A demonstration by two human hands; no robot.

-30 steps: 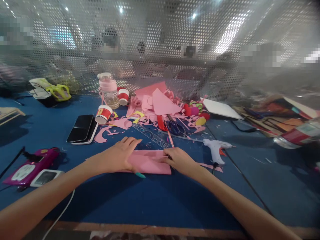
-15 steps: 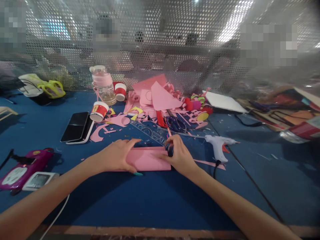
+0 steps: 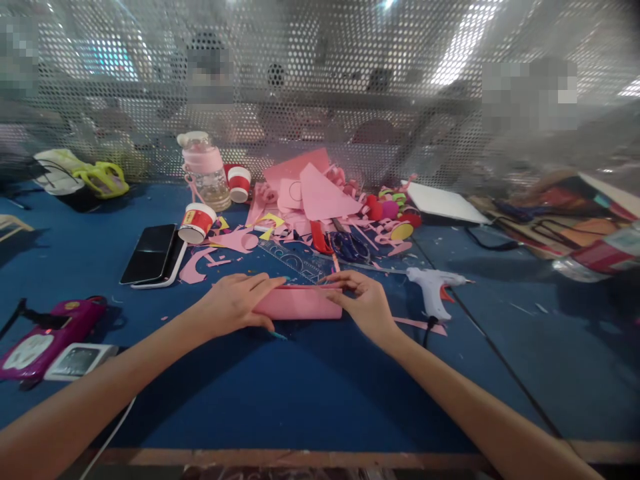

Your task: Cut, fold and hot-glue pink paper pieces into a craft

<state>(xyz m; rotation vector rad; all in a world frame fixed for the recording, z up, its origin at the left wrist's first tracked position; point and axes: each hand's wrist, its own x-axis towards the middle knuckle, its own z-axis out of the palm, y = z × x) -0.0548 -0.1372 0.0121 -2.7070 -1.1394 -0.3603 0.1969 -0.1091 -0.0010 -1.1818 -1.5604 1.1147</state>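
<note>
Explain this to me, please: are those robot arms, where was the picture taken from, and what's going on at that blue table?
No robot here: these are a person's two bare hands. A camera worn on the person's head looks forward and down, so the forearms reach in from below.

The left hand holds a folded or rolled pink sheet. The right hand is at the sheet's right end; whether it pinches it is hard to tell.

Beyond, on the blue table, lie pink scraps and scissors. A white glue gun lies to the right, a black phone to the left.
</note>
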